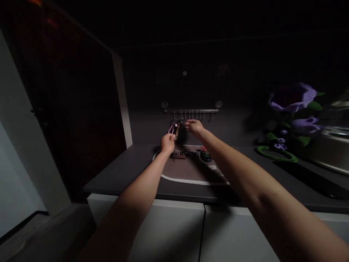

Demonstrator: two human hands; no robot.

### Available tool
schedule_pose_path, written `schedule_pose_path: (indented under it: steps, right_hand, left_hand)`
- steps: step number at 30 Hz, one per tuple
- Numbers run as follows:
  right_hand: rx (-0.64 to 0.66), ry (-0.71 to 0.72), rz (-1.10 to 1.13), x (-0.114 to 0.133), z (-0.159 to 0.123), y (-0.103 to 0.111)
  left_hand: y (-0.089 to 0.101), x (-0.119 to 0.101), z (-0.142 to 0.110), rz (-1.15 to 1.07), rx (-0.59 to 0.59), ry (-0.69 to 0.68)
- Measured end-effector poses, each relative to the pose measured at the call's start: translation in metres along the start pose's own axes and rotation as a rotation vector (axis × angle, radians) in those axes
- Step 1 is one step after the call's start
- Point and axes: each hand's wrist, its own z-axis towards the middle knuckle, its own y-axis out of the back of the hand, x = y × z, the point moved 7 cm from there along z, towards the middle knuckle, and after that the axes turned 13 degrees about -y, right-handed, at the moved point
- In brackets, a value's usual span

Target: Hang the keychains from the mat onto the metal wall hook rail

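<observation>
A metal hook rail (191,110) hangs on the dark wall above a counter. Key bunches (176,128) with a pink strap dangle from its left hooks. My left hand (167,142) is closed around the lower end of one hanging bunch. My right hand (194,126) reaches up just under the rail, fingers pinched near a hook beside the bunch; what they hold is too small to make out. Below, a brown mat (191,171) with a white rim carries more keys and a dark key fob (205,156).
The dark counter (122,171) sits over white cabinet doors (177,229). Purple artificial flowers (294,98) with green leaves stand at the right, beside a metal sink (329,149). A dark tall panel and white post rise at the left. The scene is dim.
</observation>
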Motion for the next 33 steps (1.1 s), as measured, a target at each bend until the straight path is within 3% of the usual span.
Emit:
schedule_pose_path:
  steps: [5,8,12,19,24,33]
  right_hand:
    - [0.01,0.016,-0.059,-0.005,-0.014,0.003]
    - [0.006,0.119,-0.197,-0.011,-0.02,0.005]
    - [-0.045,0.295,-0.56,-0.021,-0.03,0.009]
    - [0.045,0.386,-1.186,-0.045,-0.033,0.009]
    - [0.001,0.377,-1.384,-0.052,-0.028,0.016]
    - [0.051,0.317,-1.545,-0.064,-0.023,0.014]
  left_hand:
    - [-0.001,0.001,0.001,0.019,0.021,-0.012]
    - [0.0,-0.005,0.0,0.033,0.038,-0.03]
    - [0.0,-0.014,-0.003,0.053,0.063,-0.068]
    - [-0.005,-0.017,-0.005,0.097,0.137,-0.109]
    - [-0.008,-0.019,-0.007,0.156,0.18,-0.13]
    - [-0.012,-0.021,-0.009,0.265,0.259,-0.176]
